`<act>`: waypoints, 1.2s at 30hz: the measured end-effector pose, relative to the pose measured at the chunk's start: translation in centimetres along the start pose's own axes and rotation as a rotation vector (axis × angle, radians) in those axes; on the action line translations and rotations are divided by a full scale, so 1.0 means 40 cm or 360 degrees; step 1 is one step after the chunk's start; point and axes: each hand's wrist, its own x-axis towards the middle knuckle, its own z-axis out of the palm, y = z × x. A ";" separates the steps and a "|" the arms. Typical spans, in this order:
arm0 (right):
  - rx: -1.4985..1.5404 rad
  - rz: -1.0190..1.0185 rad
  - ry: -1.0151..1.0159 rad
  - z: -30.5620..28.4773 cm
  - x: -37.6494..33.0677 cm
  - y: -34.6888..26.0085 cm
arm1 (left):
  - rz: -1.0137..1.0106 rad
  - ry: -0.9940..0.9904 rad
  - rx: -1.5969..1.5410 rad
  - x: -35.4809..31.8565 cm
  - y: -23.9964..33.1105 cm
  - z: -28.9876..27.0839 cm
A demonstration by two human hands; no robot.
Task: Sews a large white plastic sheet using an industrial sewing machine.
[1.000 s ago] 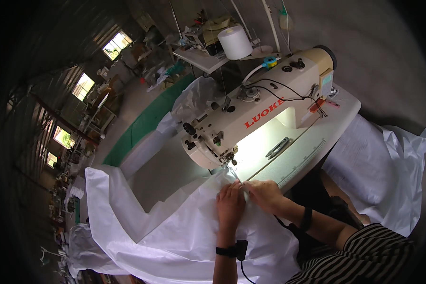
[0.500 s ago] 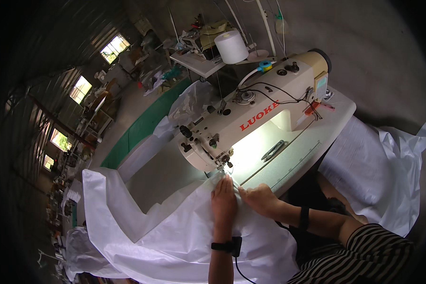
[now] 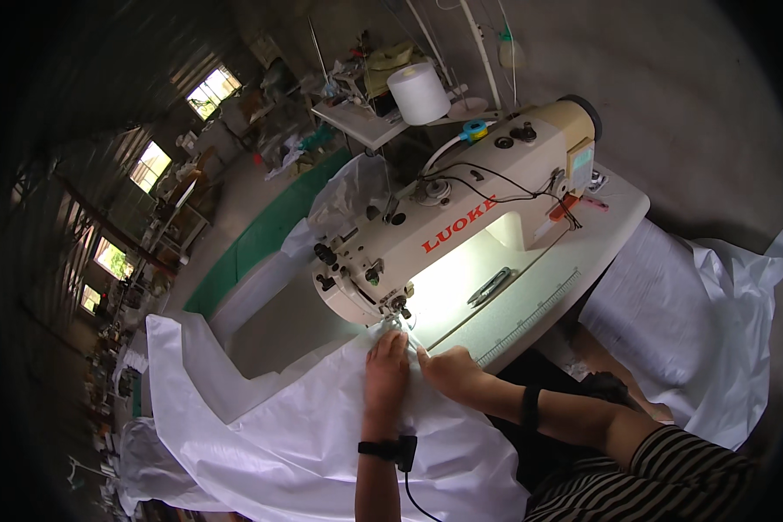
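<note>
A large sheet of white fabric point(image 3: 296, 435) drapes over the front of a sewing machine point(image 3: 461, 209), its edge running up under the needle area. My left hand point(image 3: 386, 374) lies on this fabric with its fingers stretched toward the presser foot point(image 3: 398, 315), just short of it. Beside it on the right, my right hand point(image 3: 451, 372) is closed, pinching the fabric's edge. Part of that grip is hidden behind the fingers. Whether the needle is down in the fabric is too small to tell.
Thread snips point(image 3: 491, 287) lie on the machine table point(image 3: 531, 304) under the lit arm. A white thread cone point(image 3: 418, 93) stands behind the machine. More white sheeting point(image 3: 679, 322) hangs at the right. A green-edged surface point(image 3: 261, 235) stretches back at the left.
The whole view has shifted, so machine and hands both sit slightly further left. Both hands stay on the fabric near the presser foot, with little visible change in their hold.
</note>
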 end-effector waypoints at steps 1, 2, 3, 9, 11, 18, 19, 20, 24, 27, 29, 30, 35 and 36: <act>0.0028 0.0033 -0.0079 0.006 0.009 -0.004 | -0.0012 -0.0039 -0.0093 0.007 -0.013 -0.003; 0.0027 0.0050 -0.0155 0.011 0.018 -0.007 | -0.0003 -0.0107 -0.0134 0.014 -0.024 -0.007; 0.0063 0.0069 -0.0162 0.015 0.027 -0.010 | -0.0025 -0.0085 -0.0186 0.019 -0.031 -0.013; 0.0000 0.0063 -0.0028 0.014 0.045 -0.003 | -0.0040 -0.0174 0.0186 -0.041 0.013 -0.067; 0.0097 0.0093 -0.0075 0.007 0.037 0.003 | -0.0292 -0.0096 0.0558 -0.083 0.040 -0.080; -0.0103 0.0006 0.0018 0.010 0.043 0.006 | -0.0336 -0.0051 0.0499 -0.096 0.025 -0.075; -0.0076 0.0019 -0.0009 0.010 0.047 0.008 | -0.0363 -0.0092 0.0448 -0.083 0.017 -0.071; -0.0049 0.0032 -0.0036 0.010 0.050 0.010 | -0.0387 -0.0133 0.0421 -0.069 0.011 -0.067; -0.0020 0.0030 -0.0060 -0.002 0.036 0.017 | -0.0027 -0.0044 0.0490 -0.023 -0.003 -0.040; -0.0044 -0.0035 -0.0046 -0.020 0.010 0.021 | -0.0246 0.0018 0.0335 -0.008 -0.003 -0.014; 0.0143 0.0056 -0.0080 -0.030 -0.006 0.021 | -0.0291 -0.0025 0.0435 -0.009 -0.003 0.000; 0.0154 0.0056 -0.0111 -0.032 -0.010 0.020 | -0.0303 -0.0025 0.0432 -0.011 -0.005 0.007; -0.0114 -0.0014 -0.0088 -0.019 0.000 0.012 | -0.0173 0.0089 0.0495 -0.009 -0.027 0.019; -0.0067 -0.0024 -0.0096 -0.013 0.007 0.007 | -0.0238 0.0015 0.0483 -0.005 -0.035 0.018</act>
